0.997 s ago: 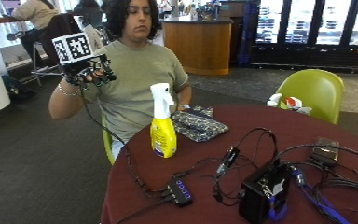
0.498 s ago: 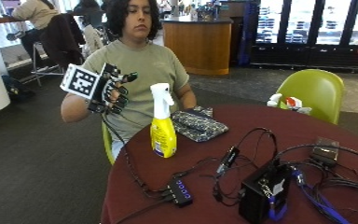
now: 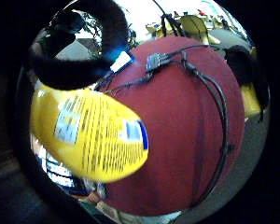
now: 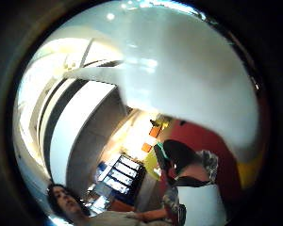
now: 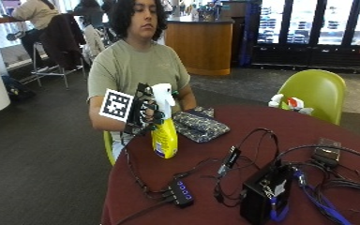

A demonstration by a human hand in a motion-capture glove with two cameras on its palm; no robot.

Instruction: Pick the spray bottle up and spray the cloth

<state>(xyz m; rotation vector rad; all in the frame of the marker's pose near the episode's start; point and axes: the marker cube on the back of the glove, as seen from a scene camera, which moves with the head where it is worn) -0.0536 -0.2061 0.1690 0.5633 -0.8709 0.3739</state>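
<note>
Your gloved right hand (image 5: 141,110) is at the neck of the yellow spray bottle (image 5: 164,136), which stands upright on the round red table (image 5: 280,129) at its near-left edge; whether your fingers have closed around the neck cannot be told from here. The bottle looks like rigid, smooth plastic, probably top-light with liquid weight low, so take it at the narrow neck under the white trigger head (image 5: 162,93). Just right of it lies the soft folded patterned cloth (image 5: 197,124).
</note>
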